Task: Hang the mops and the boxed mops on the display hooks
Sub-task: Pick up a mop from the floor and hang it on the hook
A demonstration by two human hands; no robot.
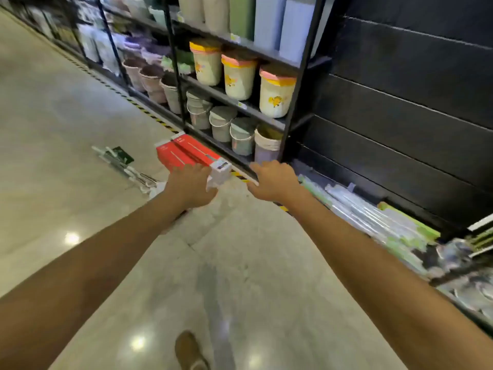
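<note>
The floor (pixel 66 124) takes up most of what you see, pale and glossy with light spots on it. Along its far edge runs the black shelf rack (pixel 298 84), packed with bins and buckets, and a yellow-black stripe marks the floor right at the rack's foot. To the right of the rack there's a dark slatted wall (pixel 413 102), with a pile of bagged mops (pixel 373 214) lying along its base.

The red boxes (pixel 186 153) lie side by side on the floor, just in front of the rack's bottom edge, white ends pointing toward you. A few loose mops (pixel 120 164) lie on the floor further left, well apart from the rack.

Your left hand (pixel 190 186) is down on the near end of the boxes, fingers spread over the top, touching but not closed around anything as far as I can tell. Your right hand (pixel 274 181) hangs just beside the white end, grip apart, holding nothing. One shoe (pixel 190 351) shows at the floor's near edge.
</note>
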